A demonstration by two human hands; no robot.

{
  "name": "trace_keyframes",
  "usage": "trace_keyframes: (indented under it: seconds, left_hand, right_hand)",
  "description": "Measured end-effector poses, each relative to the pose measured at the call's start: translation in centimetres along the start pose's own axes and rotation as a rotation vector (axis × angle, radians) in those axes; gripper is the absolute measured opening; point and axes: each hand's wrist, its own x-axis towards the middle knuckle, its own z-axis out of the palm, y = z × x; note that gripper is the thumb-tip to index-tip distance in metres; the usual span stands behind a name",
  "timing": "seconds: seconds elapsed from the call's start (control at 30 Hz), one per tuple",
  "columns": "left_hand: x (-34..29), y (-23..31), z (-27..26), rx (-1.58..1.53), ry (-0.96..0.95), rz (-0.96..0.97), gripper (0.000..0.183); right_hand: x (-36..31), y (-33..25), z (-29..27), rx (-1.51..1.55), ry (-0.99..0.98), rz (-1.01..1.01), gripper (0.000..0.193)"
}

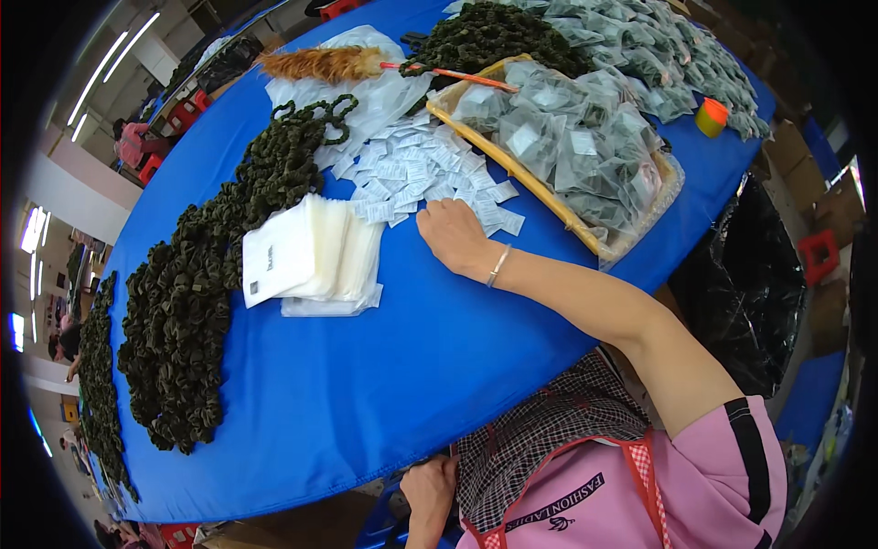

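Observation:
My right hand [455, 238] rests at the near edge of a heap of small white sachets [402, 169], its fingers curled down. What they hold, if anything, is hidden. Low in the picture, my left hand [430, 489] is closed beside the table's front edge, and I cannot make out anything in it. Left of the right hand lies a stack of flat white plastic bags [283, 256] with dark print. Dark green scrunchies [192, 293] form a long pile beyond that stack. A yellow-rimmed tray [512, 163] full of clear bags with dark contents [585, 146] stands to the right.
A blue cloth covers the table [366, 393]. A brown feather duster [325, 64] with a red handle reaches to the tray. More dark scrunchies [494, 37] and filled bags [649, 55] lie at the back. An orange-and-yellow roll [712, 117] stands near the right edge, above a black plastic bag [750, 284].

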Motion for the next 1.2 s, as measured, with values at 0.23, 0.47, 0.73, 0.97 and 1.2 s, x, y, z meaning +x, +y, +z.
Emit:
trace_keyframes:
  seconds: [0.23,0.47,0.73,0.97,1.2]
  left_hand:
    - [1.8,2.6,-6.2,-0.645,0.066,-0.222,0.011]
    - [8.4,-1.5,-8.2,-0.539,0.570,-0.107,0.011]
    - [22.2,-15.0,-13.7,-0.252,0.947,-0.208,0.016]
    - [30.2,-16.7,-15.9,-0.114,0.998,-0.220,0.019]
    - [32.1,-15.9,-15.6,-0.156,0.988,-0.192,0.019]
  right_hand:
    - [-2.9,6.9,-2.9,0.434,0.361,0.457,0.009]
    - [-2.2,3.8,-4.2,0.651,0.275,0.331,0.014]
    - [-4.8,-1.0,-2.8,0.976,-0.018,0.478,0.015]
    - [3.8,-1.1,-2.9,0.958,0.123,0.184,0.011]
    - [18.8,-7.8,3.4,0.595,0.126,-0.302,0.007]
